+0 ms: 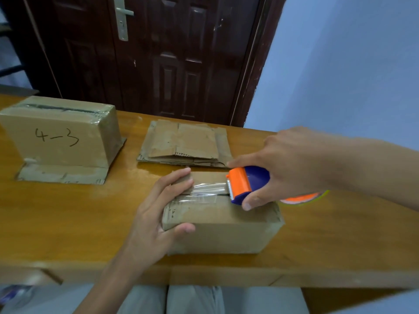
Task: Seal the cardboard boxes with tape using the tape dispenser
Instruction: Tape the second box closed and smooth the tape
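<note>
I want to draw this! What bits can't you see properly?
Head view:
- Tape roll: mostly hidden behind the right hand gripping the dispenser.
- Box left end: covered by the left hand.
- Flat cardboard pile: how many sheets, too thin to count.
- Bottom left corner: blurred.

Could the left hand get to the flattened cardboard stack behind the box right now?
Probably yes, once freed: the left hand is pressing down the box flaps, and the flattened cardboard stack lies just behind with nothing between.
</note>
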